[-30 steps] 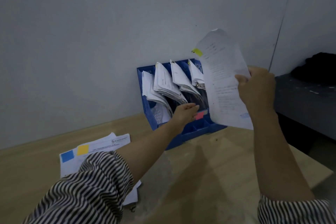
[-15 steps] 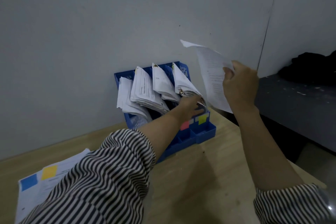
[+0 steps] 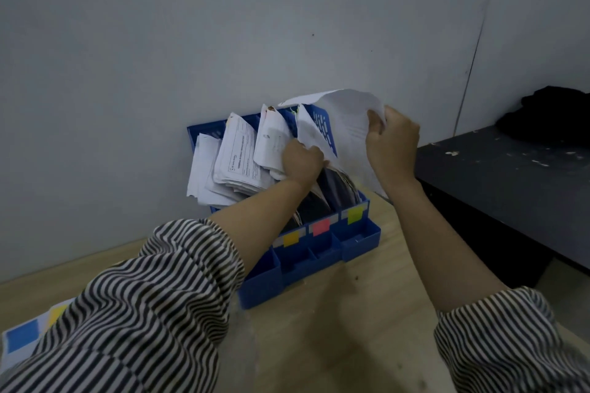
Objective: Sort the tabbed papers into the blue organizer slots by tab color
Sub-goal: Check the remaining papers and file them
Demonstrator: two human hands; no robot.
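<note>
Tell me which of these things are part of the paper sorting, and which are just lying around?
Part of the job:
- blue organizer
- sheet gripped by right hand
- left hand parting filed papers
- tabbed papers waiting on table

Just lying about:
- black cloth
- dark bench

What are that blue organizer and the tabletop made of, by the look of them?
The blue organizer looks like moulded plastic: one even colour, slightly glossy, with thin walls and a slotted side panel. The tabletop seems to be pale wood or a wood-look laminate: matt, with a faint grain, though the dim light leaves it open which.
</note>
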